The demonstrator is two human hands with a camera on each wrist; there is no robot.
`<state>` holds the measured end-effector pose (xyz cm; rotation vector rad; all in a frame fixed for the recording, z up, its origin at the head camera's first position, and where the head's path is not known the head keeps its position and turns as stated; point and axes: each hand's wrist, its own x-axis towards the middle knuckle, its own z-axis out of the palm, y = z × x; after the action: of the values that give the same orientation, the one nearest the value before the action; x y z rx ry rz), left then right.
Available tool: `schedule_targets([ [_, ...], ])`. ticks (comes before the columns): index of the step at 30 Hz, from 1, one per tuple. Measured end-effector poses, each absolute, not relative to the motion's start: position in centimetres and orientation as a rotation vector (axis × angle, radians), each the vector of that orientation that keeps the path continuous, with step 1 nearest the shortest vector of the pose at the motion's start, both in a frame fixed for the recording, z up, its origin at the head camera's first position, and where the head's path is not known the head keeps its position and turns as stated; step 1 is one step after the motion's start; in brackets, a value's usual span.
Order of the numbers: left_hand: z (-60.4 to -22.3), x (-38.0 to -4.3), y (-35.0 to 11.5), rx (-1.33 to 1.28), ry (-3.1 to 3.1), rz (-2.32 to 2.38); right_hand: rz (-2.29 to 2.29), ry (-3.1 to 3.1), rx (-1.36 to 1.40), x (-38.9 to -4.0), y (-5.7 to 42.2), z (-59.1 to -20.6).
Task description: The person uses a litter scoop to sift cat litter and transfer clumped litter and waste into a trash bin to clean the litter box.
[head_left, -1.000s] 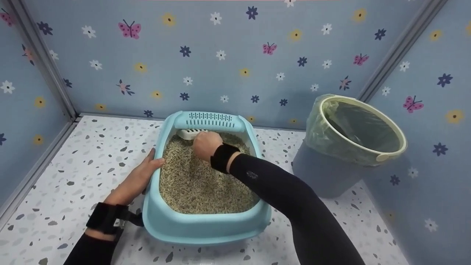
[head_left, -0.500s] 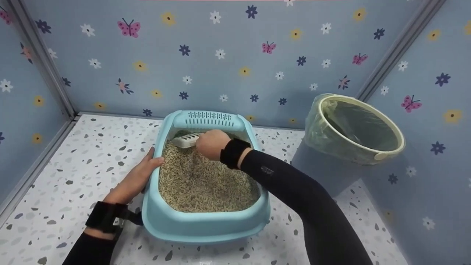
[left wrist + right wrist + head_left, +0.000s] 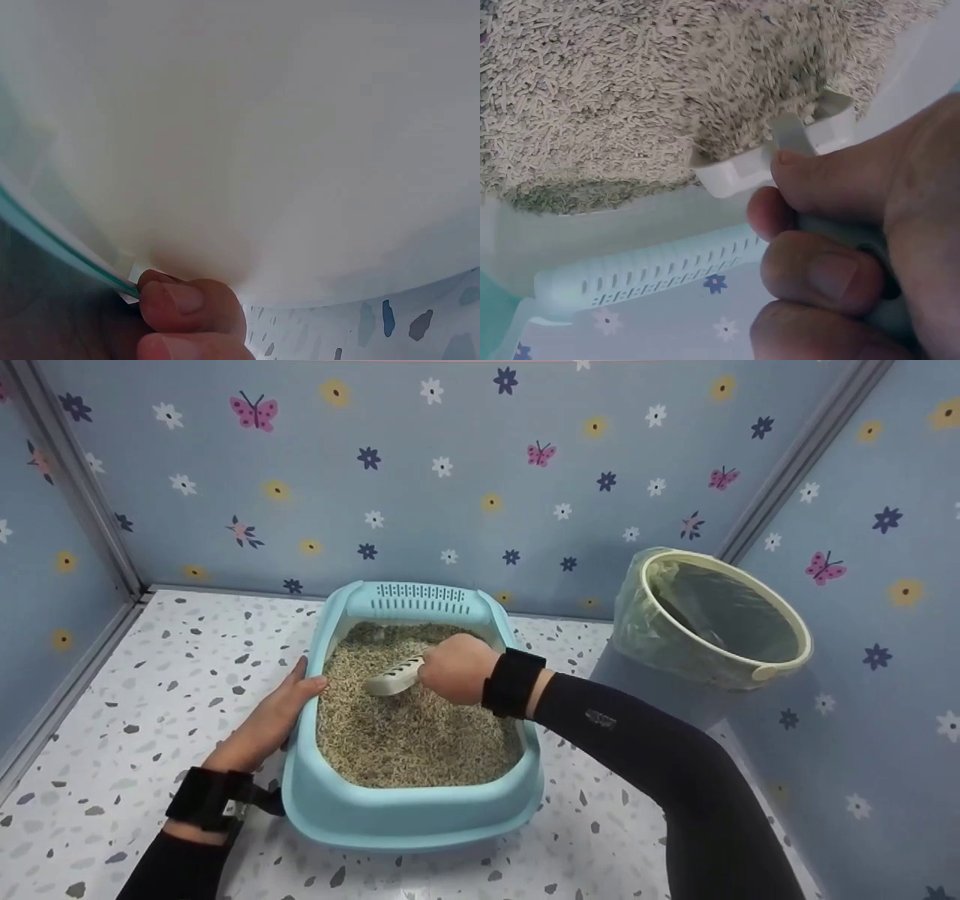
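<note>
A white slotted plastic scoop [image 3: 393,678], long axis slanted, head pointed left and nearward, is gripped by the right hand [image 3: 459,669]; a light-blue oblong plastic tray [image 3: 412,819], by the left hand [image 3: 276,711].

The back wall [image 3: 420,487] is pale blue, scattered with flowers [image 3: 335,392] and pink butterflies [image 3: 253,411]. Side walls in the same print flank it, one left [image 3: 45,525], one right [image 3: 919,540] — grey strips [image 3: 79,472] run up the corners beside it. Before it spreads a white floor [image 3: 187,675], flecked with grey chips. Soft shadow [image 3: 600,581] dims its lower right.
</note>
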<state>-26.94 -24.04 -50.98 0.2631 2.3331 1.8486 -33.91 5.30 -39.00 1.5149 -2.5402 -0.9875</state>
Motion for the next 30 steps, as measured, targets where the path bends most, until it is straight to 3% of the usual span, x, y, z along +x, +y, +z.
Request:
schedule_targets([
  [10,-50.8,-26.8,-23.9,0.237,2.320,1.826,-0.734,-2.778,1.296,-35.8,6.8,-34.7],
  [15,-51.0,-26.9,-24.0,0.250,2.332,1.827,-0.859,-2.758,1.109,-36.5,7.2,-33.3],
  [30,-51.0,-27.0,-23.9,0.254,2.337,1.822,-1.017,-2.762,1.167,-37.4,5.6,-37.8],
])
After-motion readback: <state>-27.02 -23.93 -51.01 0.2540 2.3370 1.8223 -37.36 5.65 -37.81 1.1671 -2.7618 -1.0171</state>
